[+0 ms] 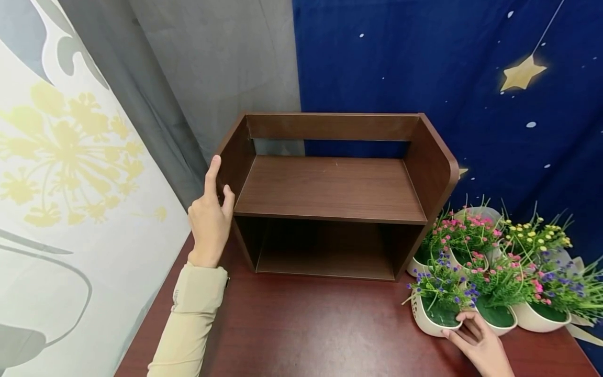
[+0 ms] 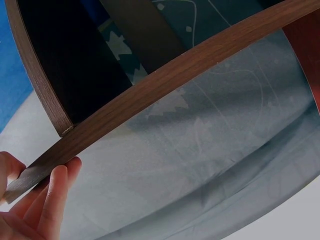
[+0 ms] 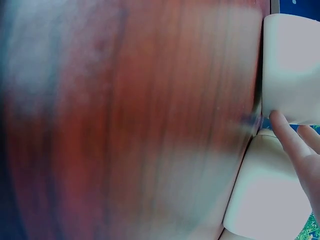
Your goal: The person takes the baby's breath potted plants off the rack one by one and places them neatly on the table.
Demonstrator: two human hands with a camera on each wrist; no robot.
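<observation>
A dark brown wooden desk shelf [image 1: 330,188] stands on the table, with an upper board and an open compartment below. My left hand [image 1: 209,222] grips its left side panel; in the left wrist view the thumb and fingers [image 2: 55,195] lie on opposite faces of the panel [image 2: 150,92]. At the front right, my right hand [image 1: 480,343] pinches the rim of a white flower pot [image 1: 424,320] with purple flowers. In the right wrist view one fingertip touches the white pot [image 3: 292,65], and a second white pot [image 3: 270,190] sits close by.
Several more potted artificial plants crowd to the right of the shelf, with pink flowers [image 1: 473,230] and yellow flowers [image 1: 529,233]. Behind hang a grey curtain [image 1: 226,57] and a blue starry cloth [image 1: 424,57]. A white patterned panel [image 1: 94,251] borders the reddish-brown table [image 1: 301,330] on the left.
</observation>
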